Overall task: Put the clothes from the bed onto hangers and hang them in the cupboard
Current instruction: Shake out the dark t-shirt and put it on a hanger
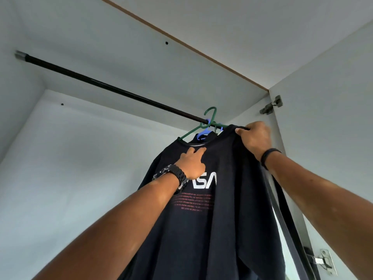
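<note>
A dark navy T-shirt [228, 199] with white letters and red print hangs on a green hanger [210, 116] inside the cupboard. The hanger's hook sits at the black rail [101, 85], near the rail's right end. A blue hanger [202, 134] shows just behind the collar. My left hand [192, 164] presses flat on the shirt's chest just under the collar, fingers pointing up. My right hand [255, 138] pinches the shirt's right shoulder close to the cupboard's right wall.
The white cupboard has a back wall [90, 178] and a top panel [141, 63]. The long left stretch of the rail is bare. Metal door hinges [271, 107] sit on the right side wall, one high and one low [323, 261].
</note>
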Available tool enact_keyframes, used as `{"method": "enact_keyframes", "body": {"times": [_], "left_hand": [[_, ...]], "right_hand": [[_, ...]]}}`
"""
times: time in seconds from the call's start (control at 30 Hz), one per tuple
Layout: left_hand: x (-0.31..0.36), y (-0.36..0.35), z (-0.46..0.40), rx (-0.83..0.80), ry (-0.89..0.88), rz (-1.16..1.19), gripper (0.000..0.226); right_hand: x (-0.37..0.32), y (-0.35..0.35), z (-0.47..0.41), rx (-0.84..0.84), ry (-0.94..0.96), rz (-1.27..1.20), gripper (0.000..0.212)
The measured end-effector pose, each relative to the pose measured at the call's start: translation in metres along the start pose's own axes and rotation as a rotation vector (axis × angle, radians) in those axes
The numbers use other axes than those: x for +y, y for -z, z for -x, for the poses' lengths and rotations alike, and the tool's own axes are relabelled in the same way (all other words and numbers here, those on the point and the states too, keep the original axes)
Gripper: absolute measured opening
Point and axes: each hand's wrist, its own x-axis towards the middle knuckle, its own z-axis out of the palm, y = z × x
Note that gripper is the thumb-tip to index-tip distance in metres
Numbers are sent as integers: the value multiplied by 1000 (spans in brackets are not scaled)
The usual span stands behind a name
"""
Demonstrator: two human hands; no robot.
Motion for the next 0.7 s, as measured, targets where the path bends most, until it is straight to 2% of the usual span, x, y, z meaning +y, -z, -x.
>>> {"method": "enact_keyframes", "body": {"times": [0.13,0.3,0.7], "left_hand": [[-33,-18,-65,-2,-45,-34,62],[-52,-41,-122,-39,-59,-43,67],[-75,-83,-218,80,-25,-77,75]], "right_hand": [[26,-55,-32,57,42,17,36],[48,-104,-66,113,101,61,26],[89,-180,-142,116,165,-14,27]]}}
